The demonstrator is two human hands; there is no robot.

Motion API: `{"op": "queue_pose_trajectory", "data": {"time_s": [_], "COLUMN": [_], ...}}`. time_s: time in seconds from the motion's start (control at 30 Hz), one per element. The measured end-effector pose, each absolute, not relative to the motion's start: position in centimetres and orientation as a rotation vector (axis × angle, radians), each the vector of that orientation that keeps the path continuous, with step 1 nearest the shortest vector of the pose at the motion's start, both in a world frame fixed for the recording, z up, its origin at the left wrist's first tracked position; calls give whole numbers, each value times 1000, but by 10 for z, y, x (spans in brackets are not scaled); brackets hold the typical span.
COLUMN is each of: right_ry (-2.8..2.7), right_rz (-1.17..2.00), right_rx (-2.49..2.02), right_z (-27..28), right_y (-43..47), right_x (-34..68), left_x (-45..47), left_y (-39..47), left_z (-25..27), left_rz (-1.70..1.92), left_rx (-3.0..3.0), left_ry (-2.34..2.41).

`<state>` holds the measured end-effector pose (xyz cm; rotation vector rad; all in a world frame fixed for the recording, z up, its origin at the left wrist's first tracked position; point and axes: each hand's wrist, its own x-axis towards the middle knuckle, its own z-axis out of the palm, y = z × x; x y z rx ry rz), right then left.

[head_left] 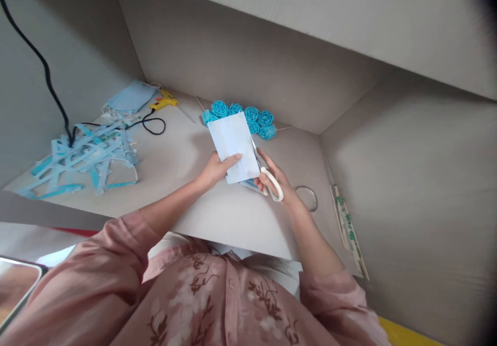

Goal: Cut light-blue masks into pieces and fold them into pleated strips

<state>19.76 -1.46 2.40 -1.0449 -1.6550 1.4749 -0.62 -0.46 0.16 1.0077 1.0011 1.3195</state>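
A pale blue, flat rectangular sheet [232, 138], which looks like face mask fabric, is pinched in my left hand [217, 169], the thumb lying on top near its lower edge. My right hand [279, 178] grips white-handled scissors [276, 186]. Their blades lie along the sheet's right edge; part of them is hidden by the sheet. Beneath the sheet and my right fingers shows a bit of another blue piece [251, 184] on the table. Just beyond the sheet sit several blue rolled flowers [251, 114], partly covered by it.
Cut blue strips [93, 152] lie heaped at the left. Behind them are a stack of blue face masks [131, 96] and a yellow glue gun [165, 100] with a black cord [46, 72]. At the right are a thin ring [307, 198] and wrapped sticks [349, 229] by the side wall.
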Motion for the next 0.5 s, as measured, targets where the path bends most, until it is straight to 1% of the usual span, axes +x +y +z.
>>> {"op": "queue_pose_trajectory", "data": {"time_s": [0.5], "right_ry": [-1548], "right_rz": [1478], "right_rx": [-1089], "right_z": [30], "right_y": [-17], "right_x": [193], "left_x": [-7], "left_y": [-5], "left_z": [6], "left_rz": [1346], "left_rx": [987], "left_ry": [997]}}
